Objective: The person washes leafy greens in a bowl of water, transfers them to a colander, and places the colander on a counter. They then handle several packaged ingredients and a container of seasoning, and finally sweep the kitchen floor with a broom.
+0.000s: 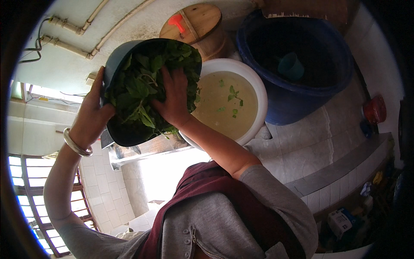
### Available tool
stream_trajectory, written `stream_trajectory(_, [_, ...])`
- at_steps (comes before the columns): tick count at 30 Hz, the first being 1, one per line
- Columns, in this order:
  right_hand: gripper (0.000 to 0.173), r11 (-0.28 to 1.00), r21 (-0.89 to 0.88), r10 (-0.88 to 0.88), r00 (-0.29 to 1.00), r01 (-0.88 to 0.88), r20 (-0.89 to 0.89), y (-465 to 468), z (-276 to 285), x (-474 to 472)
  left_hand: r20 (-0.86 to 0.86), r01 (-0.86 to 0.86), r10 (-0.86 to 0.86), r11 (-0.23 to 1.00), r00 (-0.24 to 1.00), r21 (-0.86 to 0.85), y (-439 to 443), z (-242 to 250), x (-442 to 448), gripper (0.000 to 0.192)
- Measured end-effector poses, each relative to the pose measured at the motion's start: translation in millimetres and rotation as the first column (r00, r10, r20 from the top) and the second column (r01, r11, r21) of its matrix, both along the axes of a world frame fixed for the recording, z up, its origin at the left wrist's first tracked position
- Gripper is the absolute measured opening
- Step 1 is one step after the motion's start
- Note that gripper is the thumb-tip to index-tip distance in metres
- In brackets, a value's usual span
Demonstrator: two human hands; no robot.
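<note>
My left hand (89, 113) grips the side of a dark plastic basin (121, 63), thumb over the rim. Tilted towards me, the basin is heaped with leafy green sprigs (139, 89). My right hand (174, 98) presses on these greens and holds them, its fingers spread and the tips partly hidden among leaves. Below and to the right stands a white tub (262, 97) of cloudy water (223, 126). A few loose sprigs (233, 94) float in it. The basin overlaps the tub's left side in the view.
A big blue barrel (281, 110) with a turquoise mug (291, 66) inside stands right of the tub. Behind, an orange-handled tool (176, 22) lies on a round wooden lid (197, 19). A tiled ledge (339, 171) runs along the right, with a red container (374, 109) near the wall.
</note>
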State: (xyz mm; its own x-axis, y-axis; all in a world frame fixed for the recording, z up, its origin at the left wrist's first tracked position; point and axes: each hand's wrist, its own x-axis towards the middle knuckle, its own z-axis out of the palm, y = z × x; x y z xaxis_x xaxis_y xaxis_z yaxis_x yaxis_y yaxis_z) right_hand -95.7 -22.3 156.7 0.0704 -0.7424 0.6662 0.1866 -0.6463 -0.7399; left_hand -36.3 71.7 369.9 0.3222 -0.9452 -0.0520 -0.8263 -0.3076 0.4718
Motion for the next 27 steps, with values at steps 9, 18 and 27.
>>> stream_trajectory(9, [0.093, 1.000, 0.008, -0.019, 0.998, 0.019, -0.062, 3, 0, -4, 0.024, 0.021, -0.019, 0.997, 1.000, -0.072, 3, -8, 4, 0.081])
stream_trajectory(18, [0.091, 0.986, -0.155, 0.003, 0.929, -0.065, -0.371, -8, 2, -6, -0.518, -0.187, 0.114, 0.978, 0.848, -0.090, 34, -48, 54, 0.076])
stream_trajectory(27, [0.089, 0.895, -0.322, -0.028, 0.683, -0.308, -0.730, 11, -4, 46, -0.795, -0.442, 0.130, 0.877, 0.592, -0.186, 115, -172, 136, 0.034])
